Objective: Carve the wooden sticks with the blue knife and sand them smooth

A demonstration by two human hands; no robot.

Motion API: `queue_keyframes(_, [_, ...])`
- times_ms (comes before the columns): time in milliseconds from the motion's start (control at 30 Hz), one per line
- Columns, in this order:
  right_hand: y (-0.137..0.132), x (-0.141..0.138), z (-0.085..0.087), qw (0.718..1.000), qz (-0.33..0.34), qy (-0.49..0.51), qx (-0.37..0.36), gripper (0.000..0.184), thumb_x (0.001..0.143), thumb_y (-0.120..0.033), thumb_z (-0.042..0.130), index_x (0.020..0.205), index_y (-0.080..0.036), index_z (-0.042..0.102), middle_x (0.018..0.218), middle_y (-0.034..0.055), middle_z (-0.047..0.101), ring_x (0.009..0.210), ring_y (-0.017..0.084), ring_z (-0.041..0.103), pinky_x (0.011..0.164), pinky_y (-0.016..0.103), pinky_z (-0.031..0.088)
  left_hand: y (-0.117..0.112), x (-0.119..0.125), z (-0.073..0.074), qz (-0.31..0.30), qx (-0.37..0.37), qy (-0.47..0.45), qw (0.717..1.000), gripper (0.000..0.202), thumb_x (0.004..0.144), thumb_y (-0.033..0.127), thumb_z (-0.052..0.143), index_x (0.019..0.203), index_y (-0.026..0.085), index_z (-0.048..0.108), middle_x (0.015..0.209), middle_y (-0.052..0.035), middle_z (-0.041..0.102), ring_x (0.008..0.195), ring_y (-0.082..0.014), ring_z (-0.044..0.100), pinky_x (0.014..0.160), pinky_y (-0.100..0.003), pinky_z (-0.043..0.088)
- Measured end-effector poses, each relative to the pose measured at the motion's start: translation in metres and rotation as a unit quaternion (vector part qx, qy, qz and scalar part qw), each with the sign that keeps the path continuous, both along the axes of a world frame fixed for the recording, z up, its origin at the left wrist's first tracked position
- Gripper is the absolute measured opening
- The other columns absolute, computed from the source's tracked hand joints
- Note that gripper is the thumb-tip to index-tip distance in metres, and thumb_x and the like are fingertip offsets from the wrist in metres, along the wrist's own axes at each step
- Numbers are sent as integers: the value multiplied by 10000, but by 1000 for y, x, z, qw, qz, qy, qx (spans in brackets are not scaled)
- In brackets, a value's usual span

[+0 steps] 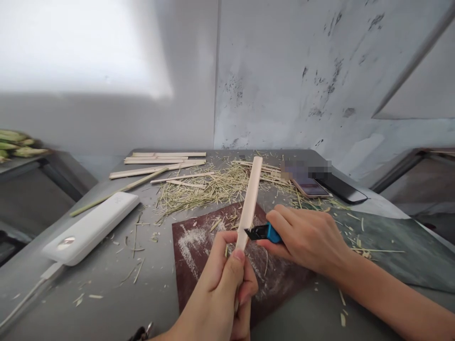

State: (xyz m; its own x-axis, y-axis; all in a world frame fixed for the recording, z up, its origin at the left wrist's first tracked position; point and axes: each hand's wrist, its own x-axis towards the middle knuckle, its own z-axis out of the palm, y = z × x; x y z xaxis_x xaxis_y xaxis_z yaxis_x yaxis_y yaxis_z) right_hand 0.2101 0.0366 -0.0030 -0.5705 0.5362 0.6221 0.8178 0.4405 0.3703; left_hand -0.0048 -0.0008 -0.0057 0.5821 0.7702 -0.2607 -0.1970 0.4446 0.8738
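Note:
My left hand (pixel 231 284) is closed around the lower end of a pale, flat bamboo strip (pixel 251 189), which points up and away from me. In my right hand (pixel 309 237) is a utility knife (pixel 265 232) with a blue handle and a dark blade. The blade meets the strip's right edge just above my left thumb. Below both hands lies a dark reddish-brown sheet (pixel 188 265), dusted with pale powder and a few shavings.
A heap of thin shavings (pixel 202 189) spreads behind the sheet. Several cut strips (pixel 159 161) lie at the back left. A white power bank (pixel 92 227) with a cable is on the left, a phone (pixel 311 187) and a black object (pixel 344 189) at the back right.

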Motion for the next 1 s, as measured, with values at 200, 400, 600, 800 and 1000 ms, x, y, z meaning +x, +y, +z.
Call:
queue_keyframes(200, [4,0,2,999,-7,-15,48,482,1072,-532,346,751,-216,515,644,-13,523,548,144,460,563,309,269,5,1,-4,7,-2,4,1000,279,1033,585,394,1015,307,374,684,132,433,313,-1,172,276,-107,305])
queue_keyframes(400, [12,12,9,998,-29,-17,61,541,1064,-587,324,748,-210,548,625,2,548,544,141,466,556,301,266,1,-2,1,1,2,8,1000,269,1053,542,351,965,288,368,667,128,433,317,-9,196,265,-111,329])
queue_keyframes(600, [21,66,5,966,-214,116,84,465,1048,-567,411,957,-170,635,716,67,675,516,140,473,507,293,211,-7,-5,-1,-22,-22,-22,999,214,1059,490,347,971,294,347,648,133,408,319,-8,170,283,-86,290])
queue_keyframes(800, [10,30,1,991,-52,119,6,427,1057,-552,401,940,-181,578,703,9,635,569,148,586,532,268,309,-2,-1,1,-6,-44,-23,999,191,1031,483,406,1010,293,396,749,110,448,334,-3,230,288,-106,269])
queue_keyframes(1000, [-3,-6,0,990,55,83,-100,419,1047,-551,433,869,-192,556,687,-24,583,537,127,553,522,276,302,1,-1,2,26,-83,-30,996,273,870,399,620,1053,286,452,728,102,427,413,-15,207,347,-115,153])
